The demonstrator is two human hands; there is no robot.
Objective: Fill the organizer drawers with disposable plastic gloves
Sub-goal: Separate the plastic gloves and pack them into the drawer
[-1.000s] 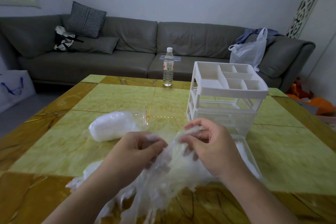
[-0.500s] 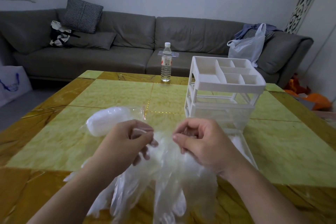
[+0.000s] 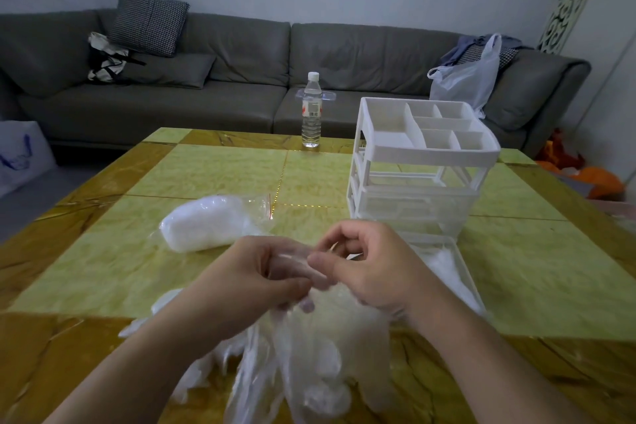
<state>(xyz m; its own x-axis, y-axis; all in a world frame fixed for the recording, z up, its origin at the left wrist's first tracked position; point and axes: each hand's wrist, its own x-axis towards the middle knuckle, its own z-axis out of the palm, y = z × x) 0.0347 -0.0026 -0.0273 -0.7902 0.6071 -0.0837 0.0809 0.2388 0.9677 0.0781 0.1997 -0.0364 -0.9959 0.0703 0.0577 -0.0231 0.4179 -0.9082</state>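
Left hand [image 3: 254, 272]: lower centre, pinching the cuff of the clear gloves [image 3: 309, 354].
Right hand [image 3: 371, 268]: beside it, thumb and forefinger pinching the same film.
Gloves: bunch hanging below both hands, above the desk [image 3: 103, 268].
Pulled-out drawer [image 3: 461, 272]: right of the hands, in front of the organizer [image 3: 423, 162].
Risk: thin layers cling together, so several may lift at once or the film may tear.

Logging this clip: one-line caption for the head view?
Both hands pinch a clump of plastic gloves beside the white organizer.
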